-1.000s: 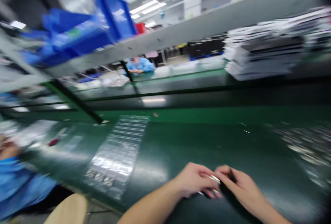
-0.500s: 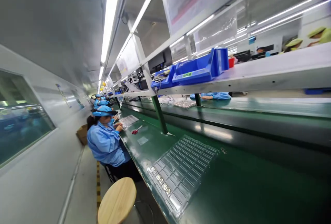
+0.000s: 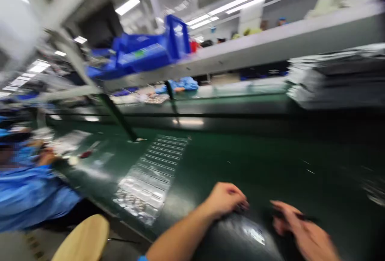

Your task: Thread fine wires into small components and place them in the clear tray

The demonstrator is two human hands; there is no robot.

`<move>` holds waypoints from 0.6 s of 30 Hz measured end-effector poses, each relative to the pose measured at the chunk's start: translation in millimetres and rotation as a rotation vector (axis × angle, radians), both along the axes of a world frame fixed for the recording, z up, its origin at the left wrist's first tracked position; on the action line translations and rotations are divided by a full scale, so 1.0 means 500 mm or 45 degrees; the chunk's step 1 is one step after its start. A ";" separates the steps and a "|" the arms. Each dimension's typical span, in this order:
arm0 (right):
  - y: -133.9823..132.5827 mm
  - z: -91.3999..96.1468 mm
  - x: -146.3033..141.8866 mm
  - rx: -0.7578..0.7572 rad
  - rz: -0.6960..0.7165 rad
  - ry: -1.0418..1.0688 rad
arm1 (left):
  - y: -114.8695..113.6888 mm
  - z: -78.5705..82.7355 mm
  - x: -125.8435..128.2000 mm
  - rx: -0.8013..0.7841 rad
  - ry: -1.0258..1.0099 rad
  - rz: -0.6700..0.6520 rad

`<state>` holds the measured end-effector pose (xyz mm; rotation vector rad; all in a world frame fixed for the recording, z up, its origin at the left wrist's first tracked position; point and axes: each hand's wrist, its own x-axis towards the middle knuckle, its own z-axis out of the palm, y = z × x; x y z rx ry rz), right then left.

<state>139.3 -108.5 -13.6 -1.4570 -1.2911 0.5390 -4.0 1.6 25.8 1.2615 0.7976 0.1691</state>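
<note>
My left hand [image 3: 226, 200] is over the green bench at the lower middle, its fingers curled together. Something dark shows by its fingertips, too blurred to name. To its right is my right hand [image 3: 302, 229], also closed, with a dark thin shape along it that motion smears. The two hands are apart. Below and between them is a dark glossy surface [image 3: 231, 237] with a bright glare; I cannot tell whether it is a separate thing. Left of my hands lies a clear plastic tray [image 3: 156, 168] with rows of compartments and small metallic parts in its near end.
A co-worker in a blue smock [image 3: 33, 196] sits at the left, near another tray [image 3: 70, 140] and a red-handled tool [image 3: 86, 154]. Blue bins [image 3: 144, 54] stand on the shelf above a green post [image 3: 117, 116]. A round wooden stool [image 3: 82, 241] is at lower left.
My view has swung to the right, so the tray, bins and co-worker now appear further left. Both my hands have come into view at the bottom.
</note>
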 end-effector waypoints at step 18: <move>-0.118 -0.018 -0.008 -0.458 -0.180 0.045 | -0.032 -0.067 0.020 0.046 0.025 -0.365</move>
